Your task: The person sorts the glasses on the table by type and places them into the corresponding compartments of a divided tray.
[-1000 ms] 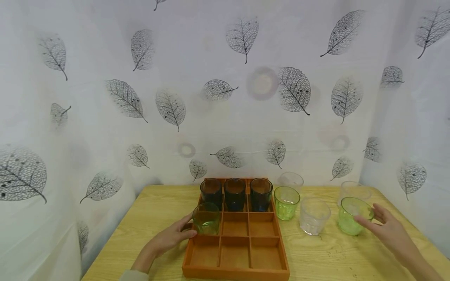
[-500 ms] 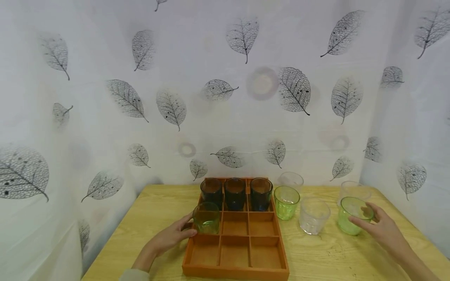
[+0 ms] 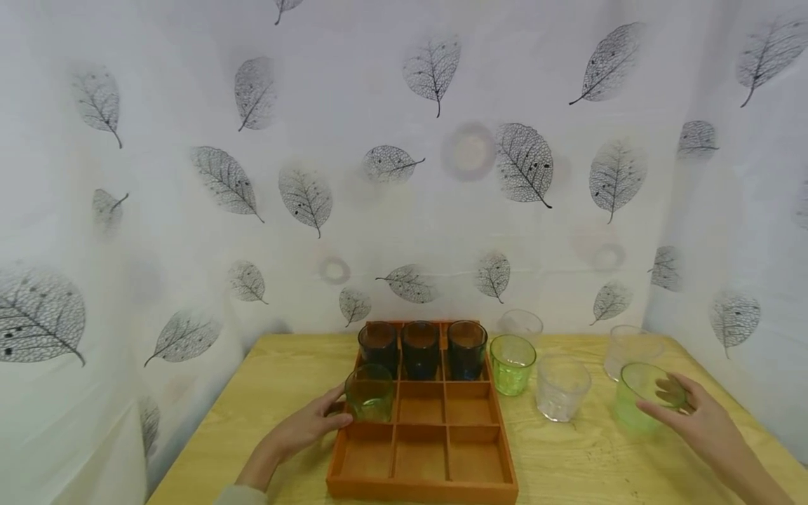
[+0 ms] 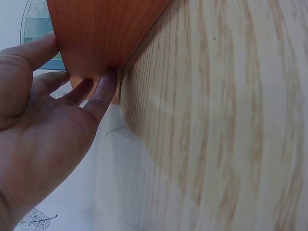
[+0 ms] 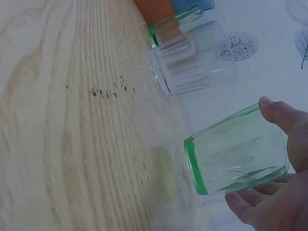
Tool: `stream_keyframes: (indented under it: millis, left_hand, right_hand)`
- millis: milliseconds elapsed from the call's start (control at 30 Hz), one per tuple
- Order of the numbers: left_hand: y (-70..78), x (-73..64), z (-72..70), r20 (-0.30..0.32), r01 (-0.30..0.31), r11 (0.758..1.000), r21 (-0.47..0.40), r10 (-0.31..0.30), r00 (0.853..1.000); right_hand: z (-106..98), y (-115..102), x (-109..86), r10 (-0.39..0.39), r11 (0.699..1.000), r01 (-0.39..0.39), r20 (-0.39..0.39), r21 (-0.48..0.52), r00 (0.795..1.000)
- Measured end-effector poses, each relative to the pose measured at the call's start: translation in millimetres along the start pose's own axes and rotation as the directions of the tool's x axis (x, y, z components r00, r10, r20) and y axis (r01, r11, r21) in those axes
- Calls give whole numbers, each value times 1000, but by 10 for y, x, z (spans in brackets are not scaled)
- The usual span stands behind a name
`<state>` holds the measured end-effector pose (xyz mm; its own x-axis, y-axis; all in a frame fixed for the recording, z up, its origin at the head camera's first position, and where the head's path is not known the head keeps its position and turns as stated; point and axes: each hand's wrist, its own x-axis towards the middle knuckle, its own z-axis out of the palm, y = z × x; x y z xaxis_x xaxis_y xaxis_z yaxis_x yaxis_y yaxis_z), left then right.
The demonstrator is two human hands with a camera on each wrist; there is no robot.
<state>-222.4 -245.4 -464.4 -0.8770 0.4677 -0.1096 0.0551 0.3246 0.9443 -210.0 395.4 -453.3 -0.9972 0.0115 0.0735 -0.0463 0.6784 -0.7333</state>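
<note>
On the right, my right hand point(image 3: 707, 421) grips a light green drinking glass point(image 3: 647, 396) by its upper side, thumb opposite the fingers. In the right wrist view this green glass point(image 5: 236, 156) is held off the table. My left hand point(image 3: 303, 428) rests against the left wall of an orange-brown wooden compartment box point(image 3: 419, 489), beside a green glass point(image 3: 369, 394) standing in the middle-left compartment. Up close, the fingers point(image 4: 103, 94) touch the wooden wall point(image 4: 96, 33). Three dark blue glasses point(image 3: 421, 354) fill the back row.
Right of the box stand another green glass point(image 3: 513, 365) and a clear glass point(image 3: 562, 389). Two more clear glasses stand farther back, one behind the green glass, another clear glass point(image 3: 631, 347) near the right corner. A leaf-print curtain point(image 3: 442, 210) hangs behind the table point(image 3: 271, 379).
The right hand has raised the green glass and brought it slightly right and toward me. The left hand stays at the box. The head view has shifted a little.
</note>
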Motion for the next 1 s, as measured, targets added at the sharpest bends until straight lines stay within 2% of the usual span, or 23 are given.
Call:
stream_keyframes:
  millis: [333, 533, 733, 1000]
  left_hand:
    - [-10, -15, -10, 15, -30, 1000, -6, 30, 999]
    - [-21, -12, 2, 15, -33, 999, 0, 33, 999]
    - [-6, -2, -1, 10, -41, 999, 3, 41, 999]
    - [2, 4, -7, 14, -44, 999, 5, 44, 999]
  right_hand:
    - [9, -242, -234, -20, 999, 19, -11, -32, 1000]
    - [69, -428, -331, -20, 998, 22, 30, -67, 999]
    - [211, -573, -432, -114, 992, 115, 21, -57, 993]
    - [472, -787, -503, -236, 972, 235, 29, 11, 971]
